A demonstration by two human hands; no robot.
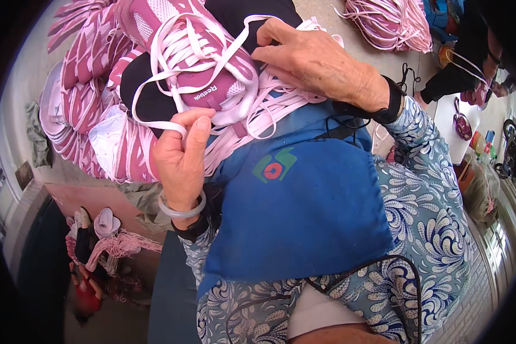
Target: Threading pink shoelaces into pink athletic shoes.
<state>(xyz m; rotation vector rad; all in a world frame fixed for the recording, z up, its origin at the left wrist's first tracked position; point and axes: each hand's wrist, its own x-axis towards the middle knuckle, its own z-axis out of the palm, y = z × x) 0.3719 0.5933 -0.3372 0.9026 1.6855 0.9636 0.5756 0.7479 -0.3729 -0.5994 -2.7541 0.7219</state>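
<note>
A pink shoe upper (pixel 217 83) with mesh panels lies in front of me, its tongue end toward me. A white shoelace (pixel 152 79) is threaded through its eyelets, and its loose ends loop out to both sides. My left hand (pixel 182 157) is below the upper's near end, thumb and forefinger closed on the lace end that curves round from the left. At the upper right, my right hand (pixel 321 63) has curled fingers around the other lace end; its fingertips are partly hidden. A bundle of pale pink laces (pixel 269 109) lies under the upper and the right wrist, over my blue apron (pixel 304 223).
Stacked pink shoe uppers (pixel 86 74) crowd the left side. Another laced pile (pixel 390 23) lies on the floor at the top right. Another person's arm (pixel 487 51) shows at the far right, near plastic bottles (pixel 487 146). More laces (pixel 123 243) are at the lower left.
</note>
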